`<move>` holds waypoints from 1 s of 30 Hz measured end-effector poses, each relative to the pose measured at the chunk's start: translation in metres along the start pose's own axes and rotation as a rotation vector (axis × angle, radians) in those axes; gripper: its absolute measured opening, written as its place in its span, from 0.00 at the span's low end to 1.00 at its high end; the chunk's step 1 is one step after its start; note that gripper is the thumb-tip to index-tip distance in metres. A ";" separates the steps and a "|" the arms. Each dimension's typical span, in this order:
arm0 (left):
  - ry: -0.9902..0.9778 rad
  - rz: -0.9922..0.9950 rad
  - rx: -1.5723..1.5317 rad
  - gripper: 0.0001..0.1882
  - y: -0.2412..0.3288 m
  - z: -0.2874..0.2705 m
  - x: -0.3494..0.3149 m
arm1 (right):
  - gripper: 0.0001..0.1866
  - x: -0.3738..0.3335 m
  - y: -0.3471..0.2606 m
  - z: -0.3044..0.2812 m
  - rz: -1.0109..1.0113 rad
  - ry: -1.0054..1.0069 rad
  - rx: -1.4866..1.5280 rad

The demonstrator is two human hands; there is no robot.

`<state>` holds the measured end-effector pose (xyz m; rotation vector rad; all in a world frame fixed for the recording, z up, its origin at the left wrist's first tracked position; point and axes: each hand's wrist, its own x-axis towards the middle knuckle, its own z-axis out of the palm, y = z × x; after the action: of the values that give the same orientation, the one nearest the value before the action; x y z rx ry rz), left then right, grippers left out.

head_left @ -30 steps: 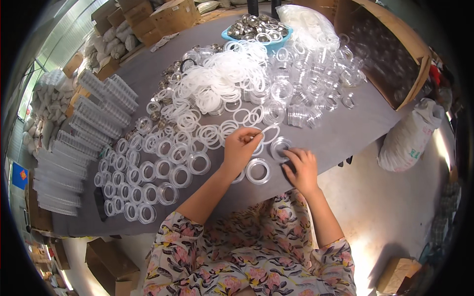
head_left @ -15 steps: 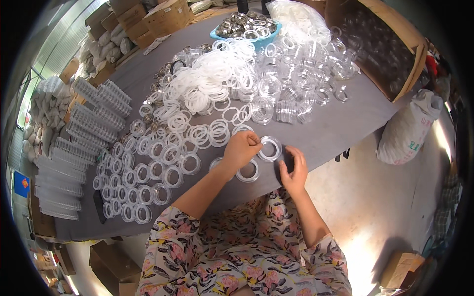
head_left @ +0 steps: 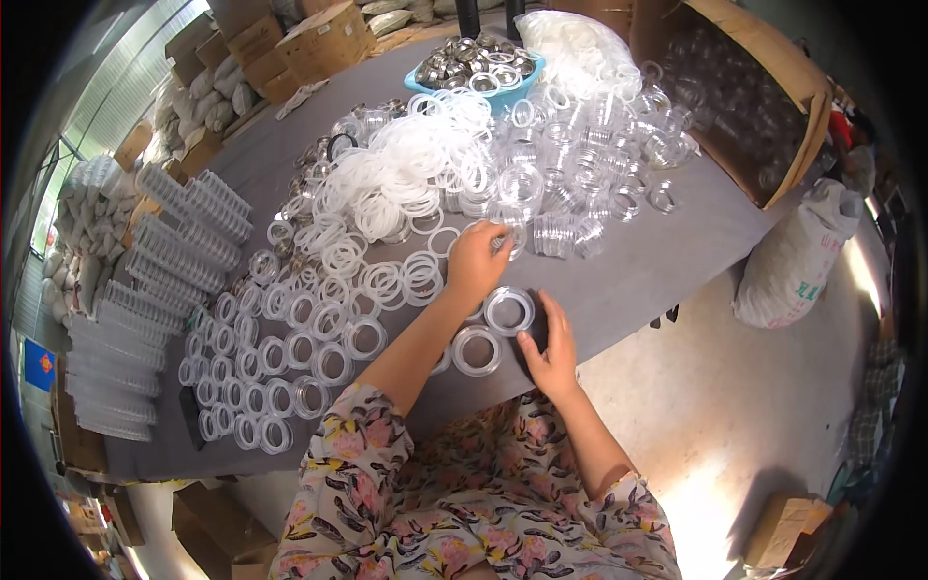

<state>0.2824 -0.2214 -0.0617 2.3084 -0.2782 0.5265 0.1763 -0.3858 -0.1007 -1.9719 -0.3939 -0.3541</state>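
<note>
My left hand [head_left: 478,261] reaches to the near edge of the pile of clear plastic rings [head_left: 556,174], its bent thumb and fingers closed on the rim of a clear ring [head_left: 519,242] there. Close to me, my right hand [head_left: 553,356] rests on the table with thumb and fingers apart, around the right side of another clear ring [head_left: 529,311] that lies flat. Beside that one, toward me, lies a further clear ring [head_left: 477,371]. A heap of thin white rings [head_left: 396,184] spreads left of the clear pile.
Rows of clear rings [head_left: 275,398] cover the table's left part, with long stacks of clear parts [head_left: 116,358] beyond. At the back stand a blue basin [head_left: 517,95] of metal lids and a white plastic bag [head_left: 580,48]. An open carton [head_left: 807,116] and a white sack [head_left: 797,256] are right.
My left hand has moved away from the flat ring near my right hand, forward to the clear pile. My right hand stays beside that flat ring; the view has shifted slightly.
</note>
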 end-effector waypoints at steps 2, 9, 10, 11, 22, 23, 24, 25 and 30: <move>0.031 0.102 0.039 0.15 0.011 -0.010 -0.003 | 0.35 0.003 0.002 0.001 0.041 0.068 0.104; -0.394 0.520 0.193 0.17 0.037 -0.022 -0.031 | 0.28 0.022 -0.003 -0.016 -0.049 0.273 -0.176; -0.446 0.555 0.201 0.18 0.037 -0.021 -0.032 | 0.24 0.021 0.003 -0.017 -0.057 0.217 -0.200; -0.438 0.551 0.160 0.17 0.037 -0.019 -0.032 | 0.20 0.021 0.011 -0.019 -0.065 0.166 -0.226; -0.402 0.128 0.259 0.11 -0.015 -0.069 -0.045 | 0.09 0.022 0.007 -0.009 -0.150 0.033 -0.207; -0.413 0.168 0.282 0.11 -0.018 -0.069 -0.048 | 0.09 0.023 0.004 -0.008 -0.153 0.026 -0.193; -0.412 0.144 0.298 0.11 -0.020 -0.068 -0.049 | 0.08 0.023 0.004 -0.007 -0.155 0.028 -0.186; -0.412 0.120 0.314 0.11 -0.022 -0.067 -0.051 | 0.08 0.022 0.004 -0.006 -0.158 0.031 -0.179; -0.411 0.051 0.286 0.09 -0.035 -0.067 -0.048 | 0.08 0.018 0.009 -0.007 -0.156 0.050 -0.163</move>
<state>0.2320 -0.1470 -0.0619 2.6857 -0.4852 0.1132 0.1955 -0.3941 -0.0980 -2.0921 -0.5018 -0.5486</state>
